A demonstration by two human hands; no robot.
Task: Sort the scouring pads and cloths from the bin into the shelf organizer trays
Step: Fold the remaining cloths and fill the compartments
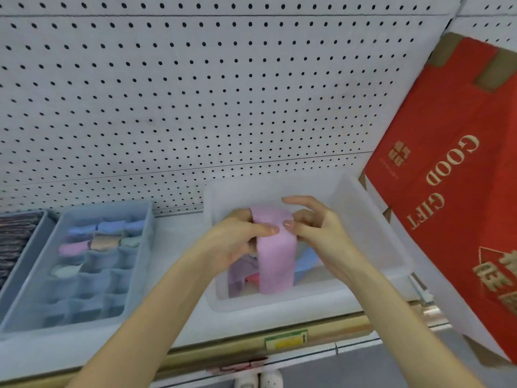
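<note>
Above the translucent white plastic bin (pixel 363 219), the left hand (pixel 237 242) and right hand (pixel 316 233) both pinch a folded pink textured cloth (pixel 275 256); the blue compartmented organizer tray (pixel 140 264) sits left of it.

On the white metal shelf (pixel 179 242), the translucent rectangular plastic bin (pixel 366 219) stands right of the blue divided plastic organizer tray (pixel 140 247), with a grey plastic tray (pixel 26 261) further left. The white perforated pegboard (pixel 195 93) rises behind them. A red cardboard box (pixel 447 169) leans right of the bin. Over the bin, the left hand (pixel 240 242) and right hand (pixel 319 231) pinch a pink textured cloth strip (pixel 275 259) whose lower end hangs inside; small rolled cloths (pixel 106 242) sit in the organizer's rear compartments
</note>
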